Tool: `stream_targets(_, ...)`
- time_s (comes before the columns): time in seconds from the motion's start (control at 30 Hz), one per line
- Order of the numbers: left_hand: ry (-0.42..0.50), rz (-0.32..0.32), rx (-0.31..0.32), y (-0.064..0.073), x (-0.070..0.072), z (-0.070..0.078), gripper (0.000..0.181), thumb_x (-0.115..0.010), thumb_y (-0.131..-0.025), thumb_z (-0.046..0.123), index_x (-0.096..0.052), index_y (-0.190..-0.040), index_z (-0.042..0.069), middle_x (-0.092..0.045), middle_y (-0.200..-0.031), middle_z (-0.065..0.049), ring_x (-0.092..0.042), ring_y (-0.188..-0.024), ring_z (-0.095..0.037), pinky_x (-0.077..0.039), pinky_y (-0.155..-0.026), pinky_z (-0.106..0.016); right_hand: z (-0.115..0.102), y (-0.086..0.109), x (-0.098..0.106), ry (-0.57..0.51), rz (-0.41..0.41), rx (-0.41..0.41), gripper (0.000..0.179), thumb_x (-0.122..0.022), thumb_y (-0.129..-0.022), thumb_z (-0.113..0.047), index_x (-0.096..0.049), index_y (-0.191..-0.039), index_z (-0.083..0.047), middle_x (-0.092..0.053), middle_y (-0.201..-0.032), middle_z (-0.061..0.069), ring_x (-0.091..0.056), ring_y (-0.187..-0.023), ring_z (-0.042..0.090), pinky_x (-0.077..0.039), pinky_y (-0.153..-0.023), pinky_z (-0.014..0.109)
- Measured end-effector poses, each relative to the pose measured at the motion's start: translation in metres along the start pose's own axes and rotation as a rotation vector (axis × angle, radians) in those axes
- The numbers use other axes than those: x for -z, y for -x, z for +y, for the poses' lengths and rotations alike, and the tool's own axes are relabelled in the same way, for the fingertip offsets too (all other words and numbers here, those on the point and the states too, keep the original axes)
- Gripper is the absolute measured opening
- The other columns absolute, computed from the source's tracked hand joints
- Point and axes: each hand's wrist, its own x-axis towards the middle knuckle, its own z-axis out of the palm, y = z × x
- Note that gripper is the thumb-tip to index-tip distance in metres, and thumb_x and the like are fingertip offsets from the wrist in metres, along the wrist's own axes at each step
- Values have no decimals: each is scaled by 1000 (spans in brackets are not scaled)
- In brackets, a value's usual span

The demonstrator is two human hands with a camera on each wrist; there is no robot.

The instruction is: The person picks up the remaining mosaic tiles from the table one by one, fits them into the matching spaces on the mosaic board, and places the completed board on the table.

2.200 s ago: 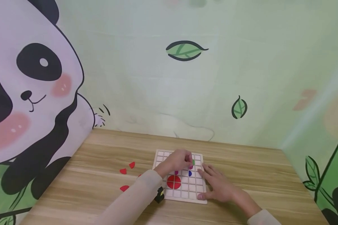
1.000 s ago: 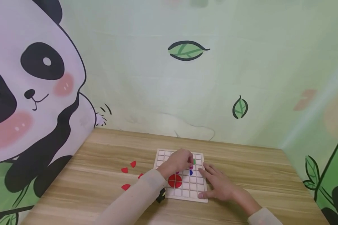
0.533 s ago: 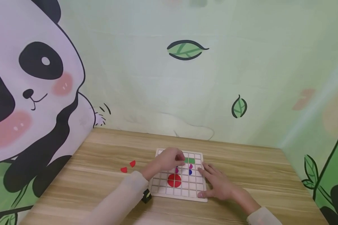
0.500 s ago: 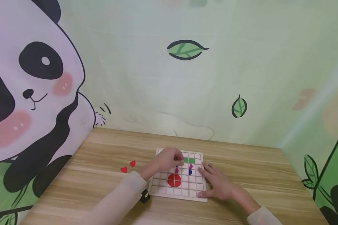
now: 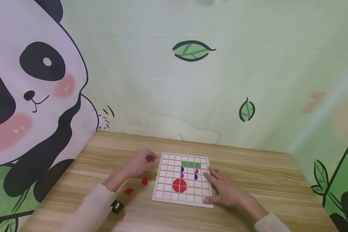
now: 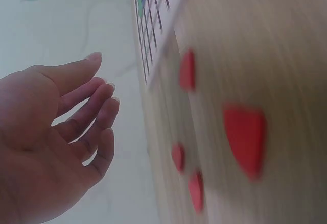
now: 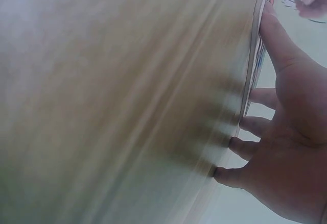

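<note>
1. Backdrop, far left: printed panda (image 5: 42,61).
2. Black block (image 5: 117,206) with a yellow mark, at the left sleeve (image 5: 92,206).
3. Red wedges, loose on the wooden table (image 5: 249,216): two in the head view, one (image 5: 129,192) nearer the person, the other (image 5: 144,181) between the left hand and the board. The left wrist view counts four.
4. Left hand (image 5: 140,162): fingers loosely curled, a gap before the thumb, nothing held. It has just come off the board and is now beside its left edge, near the wedges but apart from them.
5. White gridded board (image 5: 167,195), flat on the table between the two hands, touched by the right alone.
6. Red disc (image 5: 178,184) of four quarters, lower left of the board's middle.
7. Left pair: blue half-disc (image 5: 182,169) above a magenta one (image 5: 182,175).
8. Green squares (image 5: 191,164), three in a row, all uncovered now; two showed a moment ago. That row's placing looks finished, in my judgement.
9. Right pair: magenta piece (image 5: 196,171) above a blue half-disc (image 5: 196,177).
10. Right hand (image 5: 226,190): fingers spread along the board's right edge, thumb on the near corner; it grasps no piece and apparently steadies the board.
</note>
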Motion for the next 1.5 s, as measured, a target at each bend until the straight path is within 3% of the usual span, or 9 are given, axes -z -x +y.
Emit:
stream_targets(0.27,-87,39,15,16,25,-35,32,-81,-95,13,-72,-121,-3,-68,-112,-12,-64,-104,-28,-57,-94,-47,2,0,3,-7,3,-3,105,-78,-87,-64,-36,-165,-9,-15,-175,18,-9,-160,48,-13,-121,74)
stream_targets(0.57,-246,-10,62,22,19,-52,25,-85,-92,15,-73,-111,5,-63,-104,-5,-64,-96,-22,-57,-90,-44,7,1,-1,5,7,-5,106,-78,-85,-66,-37,-165,-10,-17,-175,17,-11,-159,48,-14,-122,72)
stream_targets(0.87,-164,2,102,24,16,-56,12,-82,-93,9,-73,-101,8,-65,-95,0,-61,-87,-17,-57,-82,-36,4,1,0,-2,13,8,105,-78,-86,-65,-37,-165,-9,-17,-175,18,-10,-159,49,-13,-121,74)
stream_targets(1.1,-159,0,116,27,14,-59,10,-81,-93,6,-72,-97,10,-67,-88,3,-60,-82,-15,-56,-77,-34,5,0,-4,11,0,14,105,-77,-86,-68,-37,-165,-10,-17,-175,18,-11,-159,49,-16,-121,74)
stream_targets(1.5,-133,1,137,25,15,-58,13,-83,-92,7,-71,-93,11,-67,-88,2,-60,-83,-17,-56,-80,-37,3,0,-2,14,5,-1,105,-77,-85,-68,-38,-165,-12,-17,-175,16,-11,-160,47,-15,-121,74)
